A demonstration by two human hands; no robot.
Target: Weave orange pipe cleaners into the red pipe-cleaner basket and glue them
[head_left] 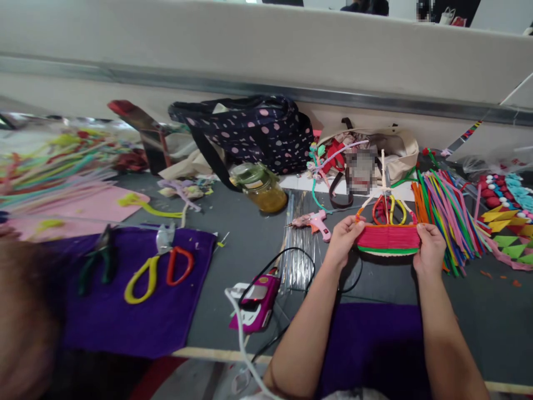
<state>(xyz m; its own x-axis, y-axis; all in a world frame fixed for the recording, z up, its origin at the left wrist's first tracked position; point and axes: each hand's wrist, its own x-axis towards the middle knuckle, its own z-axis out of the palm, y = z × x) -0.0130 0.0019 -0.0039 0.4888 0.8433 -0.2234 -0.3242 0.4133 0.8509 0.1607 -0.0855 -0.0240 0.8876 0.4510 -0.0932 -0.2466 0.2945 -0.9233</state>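
Between my hands stretches a pink pipe-cleaner panel [389, 238] with an orange upper edge and a green and pale lower edge. My left hand [346, 238] pinches its left end, and my right hand [431, 244] grips the right end, both with closed fingers. Pale and coloured strands rise from its upper corners. Just behind it lie scissors with red and yellow handles [398, 211], partly hidden by the panel. To the left of my left hand is a pink glue gun [318, 224]. A bundle of coloured pipe cleaners [447, 219] lies beyond my right hand.
A purple cloth [166, 328] at left bears pliers [100, 258] and another pair of scissors [145, 280]. Clear glue sticks [297, 266], a magenta power strip [260, 303] with cables, a jar [260, 189] and a dotted bag [258, 133] surround me. A blurred person [25, 311] is at far left.
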